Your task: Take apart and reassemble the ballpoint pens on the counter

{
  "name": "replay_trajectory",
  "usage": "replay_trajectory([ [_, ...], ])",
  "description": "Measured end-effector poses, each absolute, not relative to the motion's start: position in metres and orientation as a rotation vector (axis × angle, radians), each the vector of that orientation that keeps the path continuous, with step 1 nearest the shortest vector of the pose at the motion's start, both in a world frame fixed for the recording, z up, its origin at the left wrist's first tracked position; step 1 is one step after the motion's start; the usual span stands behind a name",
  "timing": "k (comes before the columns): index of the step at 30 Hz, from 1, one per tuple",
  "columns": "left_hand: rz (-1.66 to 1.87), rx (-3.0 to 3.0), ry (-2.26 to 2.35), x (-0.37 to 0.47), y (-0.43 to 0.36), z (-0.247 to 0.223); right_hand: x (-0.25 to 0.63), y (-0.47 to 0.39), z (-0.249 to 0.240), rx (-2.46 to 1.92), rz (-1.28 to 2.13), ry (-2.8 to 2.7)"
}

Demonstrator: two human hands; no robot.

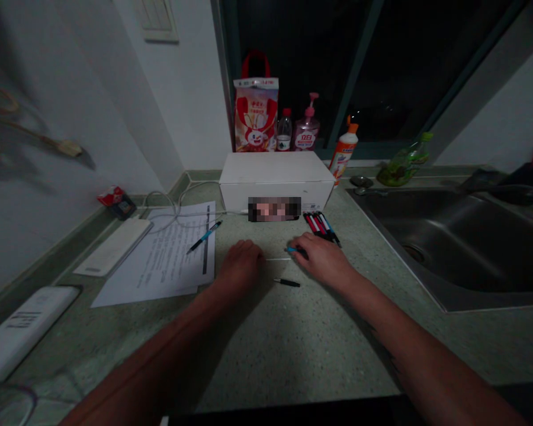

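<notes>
My left hand is closed, its fingertips at one end of a thin white pen refill. The refill lies level across the gap between my hands, and its right end reaches my right fingers. In my right hand is a blue and dark pen barrel, partly covered by the fingers. Just below the refill, a black pen piece with a pointed tip lies on the counter. Several pens with red, white, blue and black parts lie side by side beyond my right hand.
A blue and black pen lies on printed sheets at left. Behind my hands, a phone with a blurred screen leans against a white box. White power banks and cables sit left; a steel sink is right.
</notes>
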State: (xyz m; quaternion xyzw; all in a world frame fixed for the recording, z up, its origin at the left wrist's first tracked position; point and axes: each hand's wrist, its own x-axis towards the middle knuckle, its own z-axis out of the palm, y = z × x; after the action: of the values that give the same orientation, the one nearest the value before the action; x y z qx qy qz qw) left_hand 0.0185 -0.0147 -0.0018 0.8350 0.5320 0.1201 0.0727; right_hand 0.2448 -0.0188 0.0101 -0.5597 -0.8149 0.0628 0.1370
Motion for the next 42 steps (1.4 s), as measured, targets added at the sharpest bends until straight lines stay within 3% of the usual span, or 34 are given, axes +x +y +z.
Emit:
replay_trajectory([
  [18, 0.508, 2.588, 1.535, 0.028, -0.023, -0.004, 0.230, -0.025, 0.002, -1.404, 0.208, -2.488],
  [22, 0.625, 2.651, 1.346, 0.030, -0.030, 0.003, 0.235, -0.024, 0.007, -1.478, 0.177, -2.391],
  [30, 0.371, 2.749, 0.895, 0.034, -0.039, 0.004, 0.242, -0.021, 0.010, -1.519, 0.129, -2.315],
  [42, 0.329, 2.742, 1.155, 0.037, -0.029, -0.004, 0.245, -0.021, 0.011, -1.524, 0.108, -2.357],
])
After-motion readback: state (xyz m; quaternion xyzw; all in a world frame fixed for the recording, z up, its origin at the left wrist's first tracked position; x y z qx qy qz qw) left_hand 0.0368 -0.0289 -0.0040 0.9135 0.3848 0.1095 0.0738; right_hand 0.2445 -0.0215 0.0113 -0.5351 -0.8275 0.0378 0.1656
